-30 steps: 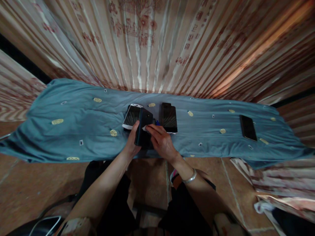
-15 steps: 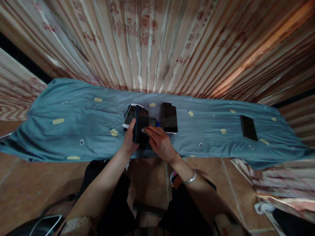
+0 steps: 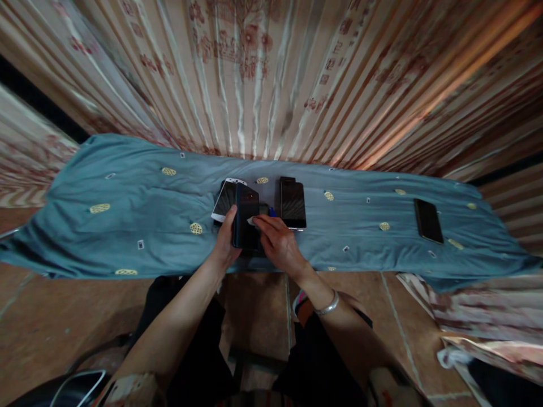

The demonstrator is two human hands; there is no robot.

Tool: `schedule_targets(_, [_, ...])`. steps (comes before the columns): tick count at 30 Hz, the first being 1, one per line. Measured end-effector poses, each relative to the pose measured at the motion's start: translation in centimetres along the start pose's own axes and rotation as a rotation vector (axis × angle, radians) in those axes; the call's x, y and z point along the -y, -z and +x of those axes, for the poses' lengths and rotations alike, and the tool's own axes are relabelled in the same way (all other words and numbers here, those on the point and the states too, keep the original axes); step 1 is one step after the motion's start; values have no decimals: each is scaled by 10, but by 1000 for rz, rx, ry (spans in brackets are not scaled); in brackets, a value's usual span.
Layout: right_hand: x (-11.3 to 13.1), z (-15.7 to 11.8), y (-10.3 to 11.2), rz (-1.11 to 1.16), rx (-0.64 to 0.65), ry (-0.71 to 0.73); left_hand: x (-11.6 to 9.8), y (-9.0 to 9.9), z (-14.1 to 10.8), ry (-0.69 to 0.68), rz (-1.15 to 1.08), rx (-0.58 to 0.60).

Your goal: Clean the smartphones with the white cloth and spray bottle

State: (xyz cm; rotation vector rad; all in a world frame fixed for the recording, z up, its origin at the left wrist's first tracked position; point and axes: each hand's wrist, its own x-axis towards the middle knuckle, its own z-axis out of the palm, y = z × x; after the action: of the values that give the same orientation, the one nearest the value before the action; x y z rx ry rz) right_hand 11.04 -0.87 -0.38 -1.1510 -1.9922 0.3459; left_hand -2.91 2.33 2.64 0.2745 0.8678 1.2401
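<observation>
My left hand grips a dark blue smartphone by its left edge, thumb on its face, tilted above the cloth. Against the phone's surface, my right hand pinches a small whitish piece, perhaps tissue or cloth; its kind is too small to make out. Behind the held phone lies a white-framed phone, partly covered. A blue object shows just beyond my right fingers, mostly hidden. To the right of my right hand rest stacked dark phones.
A blue-green cloth with yellow patterns covers the long, narrow surface. Another black phone lies far to the right. Pleated patterned curtains hang right behind the surface. Tiled floor shows below its front edge.
The held phone has shifted slightly right along with my left hand. My right hand with the whitish piece has moved a little right and up on the phone.
</observation>
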Motion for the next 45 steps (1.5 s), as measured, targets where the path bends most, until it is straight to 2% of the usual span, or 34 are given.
schedule_targets(4, [12, 0, -1, 15, 28, 23, -8, 4, 2, 51, 37, 9])
schedule_targets(9, [22, 0, 1, 43, 57, 39, -14, 6, 1, 27, 99, 27])
schedule_targets(19, [10, -1, 0, 27, 14, 13, -2, 1, 0, 54, 59, 20])
schedule_targets(30, [31, 2, 5, 81, 72, 75, -14, 7, 2, 28, 116, 15])
schedule_targets(35, [27, 1, 3, 85, 55, 59, -11, 5, 4, 1, 101, 3])
schedule_targets(41, [19, -1, 1, 62, 24, 21, -5, 1, 1, 76, 103, 29])
schedule_targets(45, [24, 0, 3, 62, 35, 43, -4, 3, 2, 68, 131, 34])
